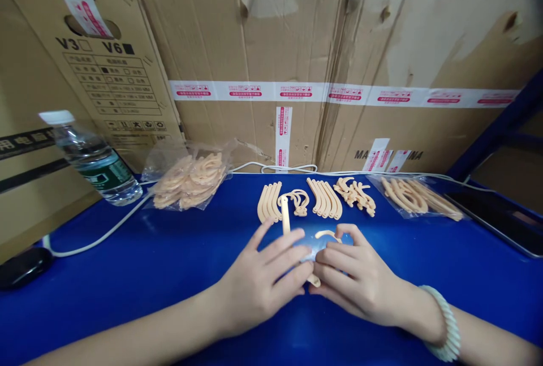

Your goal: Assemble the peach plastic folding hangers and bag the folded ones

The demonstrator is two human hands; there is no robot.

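My left hand [265, 275] lies on the blue table [169, 258] with fingers stretched out flat, pressing on a small clear plastic bag [316, 244]. A straight peach plastic strip [285, 216] sticks up from under its fingers. My right hand [354, 275] rests beside it, fingers curled, pinching the bag and a peach piece [314, 280] at the fingertips. A curved peach hook piece [327, 234] lies on the bag just beyond the right hand. Rows of similar curved peach pieces [269, 202] lie a little farther back.
A bag of peach pieces [190, 179] lies at back left and another bag [418, 196] at back right. A water bottle [95, 162] stands on the left. A white cable [106, 233], a black object [23, 267], a tablet [500, 219] and cardboard boxes [297, 43] surround the table.
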